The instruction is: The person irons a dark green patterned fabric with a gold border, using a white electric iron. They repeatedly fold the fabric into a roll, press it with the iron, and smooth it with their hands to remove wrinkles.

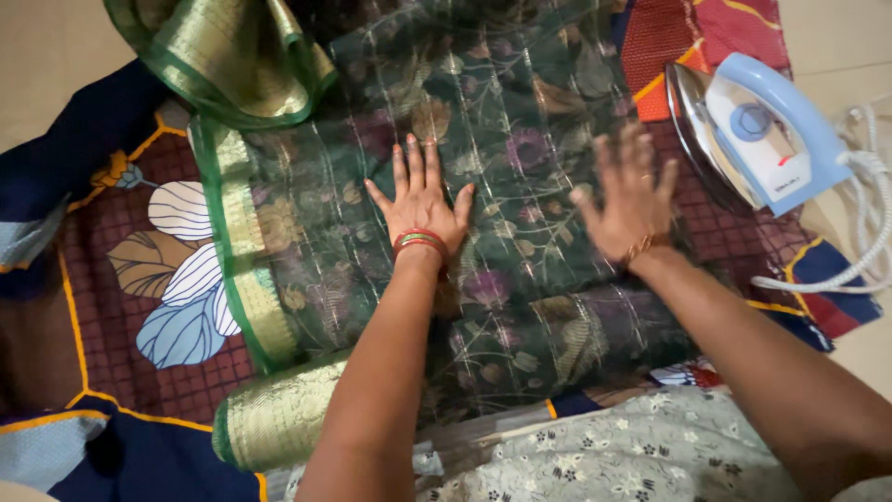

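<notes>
Left hand [420, 209]: spread flat, pressed on green sari [520, 139].
Right hand [632, 200]: spread, blurred, beside left.
Iron [748, 130]: right of it.

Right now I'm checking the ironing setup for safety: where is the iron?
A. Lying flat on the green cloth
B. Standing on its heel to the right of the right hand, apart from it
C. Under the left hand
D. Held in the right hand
B: the iron stands tipped up on its heel, right of the right hand, untouched.
</notes>
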